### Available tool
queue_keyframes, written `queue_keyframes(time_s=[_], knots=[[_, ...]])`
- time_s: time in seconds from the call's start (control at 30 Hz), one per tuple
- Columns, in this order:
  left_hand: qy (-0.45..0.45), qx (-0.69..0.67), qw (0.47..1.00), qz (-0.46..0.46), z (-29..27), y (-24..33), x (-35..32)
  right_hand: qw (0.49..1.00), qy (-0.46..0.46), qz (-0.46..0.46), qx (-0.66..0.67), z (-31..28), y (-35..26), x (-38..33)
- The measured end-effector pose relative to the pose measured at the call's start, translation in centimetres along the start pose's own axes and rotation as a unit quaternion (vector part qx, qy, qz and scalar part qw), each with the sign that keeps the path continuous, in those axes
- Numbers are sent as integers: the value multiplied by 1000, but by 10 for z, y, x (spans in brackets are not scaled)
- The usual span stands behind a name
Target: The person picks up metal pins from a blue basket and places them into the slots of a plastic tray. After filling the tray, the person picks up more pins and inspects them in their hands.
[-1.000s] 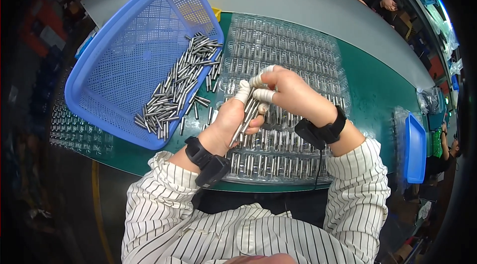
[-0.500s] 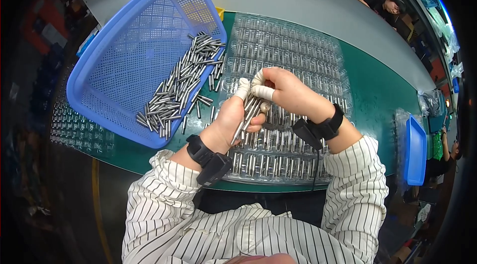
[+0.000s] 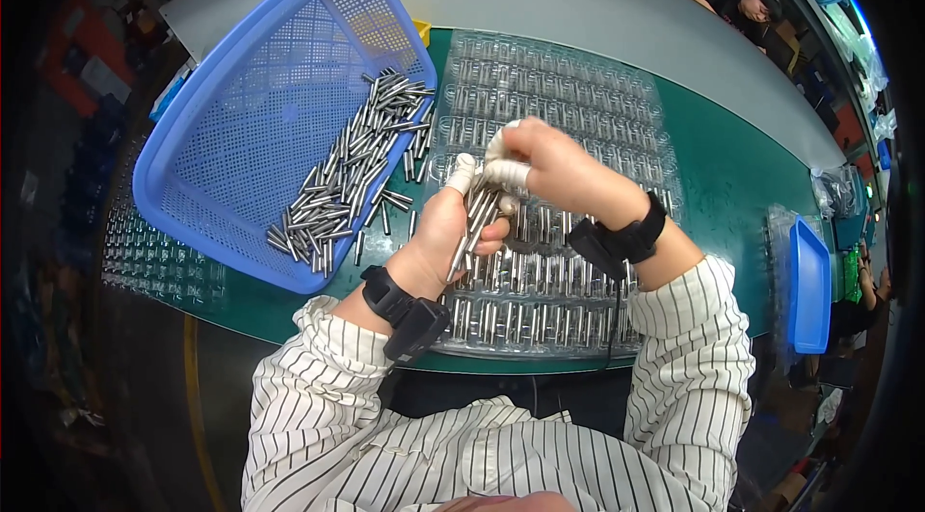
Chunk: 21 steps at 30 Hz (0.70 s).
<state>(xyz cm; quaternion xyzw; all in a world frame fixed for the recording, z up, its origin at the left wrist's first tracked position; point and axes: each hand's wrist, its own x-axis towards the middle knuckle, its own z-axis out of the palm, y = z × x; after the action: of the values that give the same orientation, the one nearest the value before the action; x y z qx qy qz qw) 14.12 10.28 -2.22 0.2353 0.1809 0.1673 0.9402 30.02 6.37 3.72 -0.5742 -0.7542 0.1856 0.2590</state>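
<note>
Above the clear, ridged plastic tray (image 3: 540,294), the left hand (image 3: 443,225) curls around a bundle of slim silvery metal rods (image 3: 475,225); the right hand (image 3: 557,167) narrows its white-covered fingers at their far ends, whether gripping one I cannot tell

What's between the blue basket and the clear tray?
Head view: several loose metal pins on a strip of green tabletop; the left hand hides part of the gap's near end.
</note>
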Motion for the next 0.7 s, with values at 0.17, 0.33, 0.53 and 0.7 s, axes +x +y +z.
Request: queue_keyframes(time_s=[0.17,0.33,0.53,0.7], knots=[[-6,-16,1000,19,-6,5,2,994,30,88,54,-36,16,2],[3,-61,996,68,-10,9,0,983,-41,165,-64,-22,35,-12],[-36,-98,993,55,-6,7,2,967,38,63,-245,7,34,-29],[-60,-96,993,41,-2,8,-3,987,119,59,-93,7,12,-25]])
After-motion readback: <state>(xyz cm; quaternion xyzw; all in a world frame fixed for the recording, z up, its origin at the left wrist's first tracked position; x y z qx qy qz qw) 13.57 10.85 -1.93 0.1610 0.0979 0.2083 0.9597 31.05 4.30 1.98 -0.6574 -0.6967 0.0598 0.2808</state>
